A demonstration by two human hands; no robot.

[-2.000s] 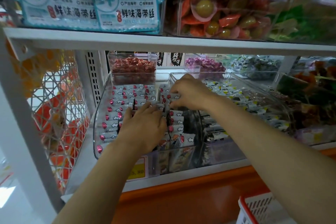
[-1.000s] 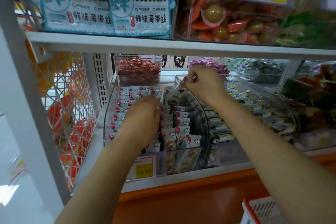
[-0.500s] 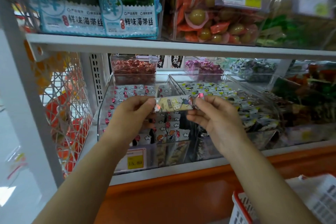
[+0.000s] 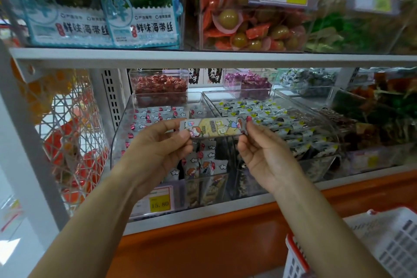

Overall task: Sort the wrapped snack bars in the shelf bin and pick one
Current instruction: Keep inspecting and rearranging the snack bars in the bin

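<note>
I hold one wrapped snack bar point(image 4: 213, 127) level in front of the shelf, its cartoon-printed wrapper facing me. My left hand point(image 4: 158, 149) pinches its left end and my right hand point(image 4: 259, 153) pinches its right end. Behind and below it stands the clear shelf bin point(image 4: 121, 133), filled with rows of several more wrapped bars point(image 4: 155, 115) with red-tipped, cloud-printed wrappers. A yellow price tag point(image 4: 159, 204) reading 15.80 sits on the bin's front.
A second clear bin point(image 4: 325, 119) of yellow-marked bars stands to the right. A white shelf board point(image 4: 203, 58) runs overhead with seaweed packs point(image 4: 140, 20) above it. A wire rack point(image 4: 72, 137) is at left. A white and red basket point(image 4: 372, 244) sits at lower right.
My right hand lifted a bar out of the bin and my left hand took its other end. Since half a second ago the bar is held nearly still between both hands.
</note>
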